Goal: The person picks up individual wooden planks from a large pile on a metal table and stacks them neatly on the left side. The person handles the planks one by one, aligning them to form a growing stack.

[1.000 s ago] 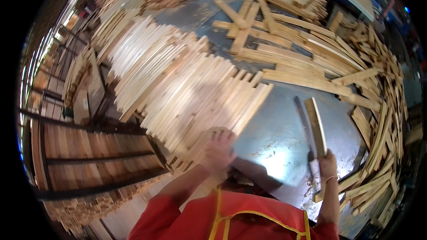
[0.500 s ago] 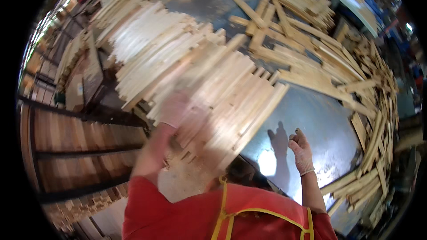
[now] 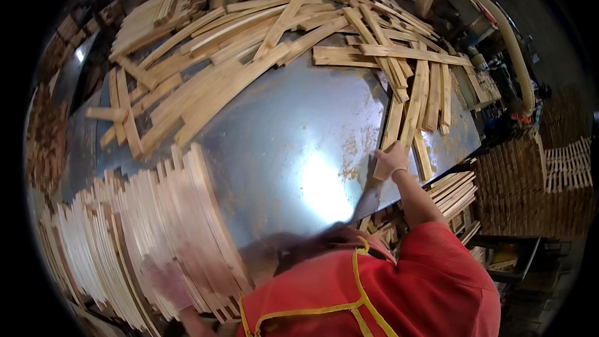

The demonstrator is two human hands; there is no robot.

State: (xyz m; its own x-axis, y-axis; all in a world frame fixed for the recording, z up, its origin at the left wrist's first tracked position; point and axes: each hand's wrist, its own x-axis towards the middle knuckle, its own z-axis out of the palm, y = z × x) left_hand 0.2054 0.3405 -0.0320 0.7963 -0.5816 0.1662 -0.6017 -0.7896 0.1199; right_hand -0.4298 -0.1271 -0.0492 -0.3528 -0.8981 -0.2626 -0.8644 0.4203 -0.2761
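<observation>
My right hand (image 3: 393,160), in a pale glove, is closed around the near end of a wooden strip (image 3: 392,126) at the right of the metal table (image 3: 281,143). The strip's tip shows just below the fingers. More loose strips (image 3: 419,97) lie beside it and partly across its far end. My left hand (image 3: 167,282) is smeared by motion, low over a row of wooden strips (image 3: 178,212) laid side by side at the left. Its fingers do not show clearly, so I cannot tell whether it touches them.
A tangled heap of strips (image 3: 274,31) spreads across the far side of the table. A neater stack (image 3: 153,22) stands at the far left. Ribbed hoses (image 3: 518,56) hang at the far right, above stacked wood (image 3: 515,181). More strips (image 3: 454,196) lie below the table's right edge.
The view has swung to the right. My right hand has gone from above bare metal to the loose strips and taken hold of one. My left hand is still over the row, blurred in both frames.
</observation>
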